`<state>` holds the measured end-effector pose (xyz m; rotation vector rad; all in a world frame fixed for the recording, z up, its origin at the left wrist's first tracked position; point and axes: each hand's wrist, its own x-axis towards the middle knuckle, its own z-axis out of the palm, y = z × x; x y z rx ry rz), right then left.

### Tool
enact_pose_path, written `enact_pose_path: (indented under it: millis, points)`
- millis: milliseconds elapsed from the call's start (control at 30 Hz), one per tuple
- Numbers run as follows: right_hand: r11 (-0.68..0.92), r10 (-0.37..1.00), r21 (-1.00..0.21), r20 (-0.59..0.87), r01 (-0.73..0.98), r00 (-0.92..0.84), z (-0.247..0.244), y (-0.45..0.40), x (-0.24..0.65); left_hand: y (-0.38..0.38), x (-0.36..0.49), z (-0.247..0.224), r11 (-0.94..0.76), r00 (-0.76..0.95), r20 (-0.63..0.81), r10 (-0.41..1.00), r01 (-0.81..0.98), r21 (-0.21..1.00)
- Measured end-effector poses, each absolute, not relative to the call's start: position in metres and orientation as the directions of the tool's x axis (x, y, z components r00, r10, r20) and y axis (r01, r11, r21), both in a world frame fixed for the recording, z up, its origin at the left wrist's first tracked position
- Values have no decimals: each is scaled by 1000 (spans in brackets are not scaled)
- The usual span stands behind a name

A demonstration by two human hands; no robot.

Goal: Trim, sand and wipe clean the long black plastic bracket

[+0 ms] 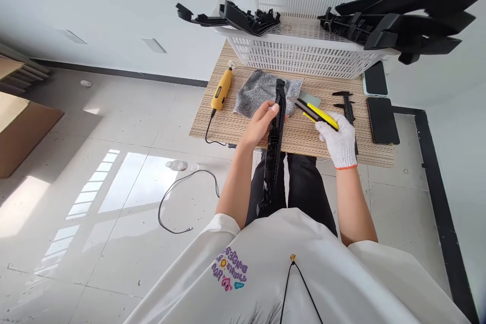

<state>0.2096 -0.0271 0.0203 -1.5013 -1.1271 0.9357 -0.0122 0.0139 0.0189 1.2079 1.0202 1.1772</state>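
Note:
My bare left hand (261,122) is closed around a long black plastic trim piece (274,149), which runs from above the table's near edge down towards my lap. In a white knitted glove with an orange cuff, my right hand (337,137) grips a yellow-and-black utility knife (319,114). The knife's tip points up and left at the trim piece, with a small gap between them as seen from here. Behind the trim piece, a grey speckled cloth (252,93) lies on the wood-patterned table (299,139).
A white basket (296,53) at the back holds several black plastic parts (402,23) that jut past its rim. A yellow corded rotary tool (222,90) lies left. Right are black calipers (347,106) and two phones (382,120). A cable (163,202) and a bottle (176,165) lie on the floor.

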Motion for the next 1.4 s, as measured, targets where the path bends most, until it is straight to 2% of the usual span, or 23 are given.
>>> enact_pose_path:
  millis: [100, 300, 400, 600, 767, 900, 967, 1033, 1100, 1200, 1300, 1400]
  points:
    - [-74, 971, -967, -14, 242, 240, 23, -28, 210, 25, -8, 30, -39, 219, 58, 974, -89, 995]
    - [-54, 972, -985, -14, 165, 236, 23, -30, 212, 43, -2, 44, -93, 1, 93, 996, -19, 995]
    - [-64, 979, -982, -27, 179, 201, 24, -32, 211, 38, 2, 46, -54, -13, 53, 999, -70, 996]
    - [-41, 992, -990, -25, 137, 120, 28, -29, 206, 18, 6, 29, 91, 118, -64, 991, -235, 968]
    - [-7, 971, -978, 43, 209, 234, 29, -22, 199, 11, 5, 13, 181, 157, -132, 979, -352, 918]
    - [-10, 995, -969, 15, 245, 99, 27, -24, 195, 9, 2, 9, 171, 103, -142, 984, -370, 913]
    - [-1, 990, -957, 39, 290, 133, 26, -25, 194, 9, 1, 7, 155, 80, -134, 988, -399, 904]
    - [-3, 977, -964, 54, 265, 208, 24, -24, 193, 10, 0, 6, 147, 83, -124, 989, -419, 896]
    - [-14, 981, -976, 29, 217, 192, 23, -23, 192, 10, 1, 6, 153, 91, -127, 988, -406, 901]
    - [-5, 988, -963, 38, 271, 152, 23, -23, 191, 10, 2, 7, 174, 81, -155, 985, -373, 911]
    - [-12, 972, -958, 55, 286, 227, 24, -24, 189, 10, 2, 7, 176, 86, -155, 984, -381, 908]
    - [4, 985, -954, 56, 301, 164, 25, -25, 188, 10, 1, 6, 147, 79, -126, 989, -396, 906]
